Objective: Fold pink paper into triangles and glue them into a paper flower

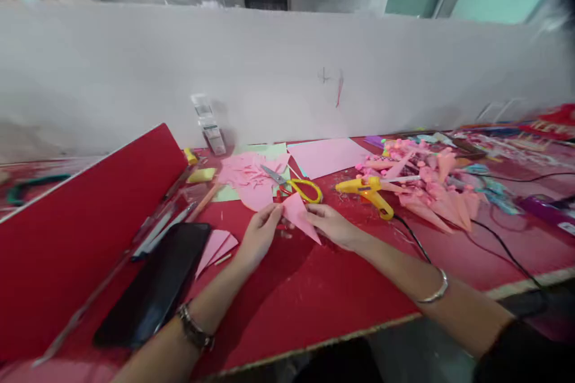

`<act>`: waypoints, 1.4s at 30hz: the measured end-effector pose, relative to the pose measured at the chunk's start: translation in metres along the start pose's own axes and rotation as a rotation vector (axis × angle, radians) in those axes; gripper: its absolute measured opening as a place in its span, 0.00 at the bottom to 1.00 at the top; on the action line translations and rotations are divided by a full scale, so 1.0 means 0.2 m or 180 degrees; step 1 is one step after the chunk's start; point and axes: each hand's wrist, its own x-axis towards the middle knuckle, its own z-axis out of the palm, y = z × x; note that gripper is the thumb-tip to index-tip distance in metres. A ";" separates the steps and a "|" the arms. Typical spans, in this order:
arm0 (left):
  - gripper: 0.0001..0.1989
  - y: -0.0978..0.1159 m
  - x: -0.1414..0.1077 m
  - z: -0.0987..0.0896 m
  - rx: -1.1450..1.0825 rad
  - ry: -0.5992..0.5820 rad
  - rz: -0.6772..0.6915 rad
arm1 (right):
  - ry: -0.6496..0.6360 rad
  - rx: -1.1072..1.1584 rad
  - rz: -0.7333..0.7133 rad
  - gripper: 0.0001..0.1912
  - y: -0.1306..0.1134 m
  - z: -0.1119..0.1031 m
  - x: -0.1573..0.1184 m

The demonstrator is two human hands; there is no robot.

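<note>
A pink paper piece [300,217], pointed at its lower end, is held up between both hands above the red table. My left hand [263,228] pinches its upper left corner between thumb and fingers. On the other side, my right hand [331,224] grips the right edge, its fingertips partly behind the paper. Just beyond the hands lie scissors [305,190] with yellow handles, their blades resting on pink paper scraps [249,170]. Several cut pink wedges [216,248] lie fanned to the left of my left hand.
A yellow glue gun [369,192] lies right of the hands, its cord running to the front edge. Behind it are piled pink paper cones [442,191]. At left are a black phone-like slab [155,287] and a red upright panel [99,233]. Pink sheets [330,155] lie against the wall.
</note>
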 end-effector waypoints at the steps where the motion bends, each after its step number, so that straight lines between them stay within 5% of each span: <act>1: 0.14 0.00 0.01 0.00 -0.0071 -0.0012 0.0003 | 0.0011 -0.0015 -0.0035 0.13 0.00 0.00 0.00; 8: 0.10 0.00 0.02 0.02 0.0962 -0.0052 0.0512 | 0.0254 -0.0655 -0.0148 0.14 0.00 0.00 0.01; 13: 0.09 -0.01 0.02 0.01 0.1415 -0.0034 0.0483 | 0.0096 -0.0828 -0.0101 0.15 -0.01 0.01 0.00; 23: 0.09 -0.02 0.03 0.01 0.0967 0.0025 0.0446 | -0.0238 -0.1176 -0.0047 0.10 0.00 -0.02 -0.01; 33: 0.14 0.00 0.00 0.04 0.0752 -0.0625 0.0649 | 0.0731 -0.0248 -0.0156 0.11 -0.01 0.02 -0.02; 42: 0.07 0.01 -0.01 0.03 0.0722 -0.0105 0.0664 | 0.0938 0.0073 -0.0315 0.13 0.02 0.01 -0.02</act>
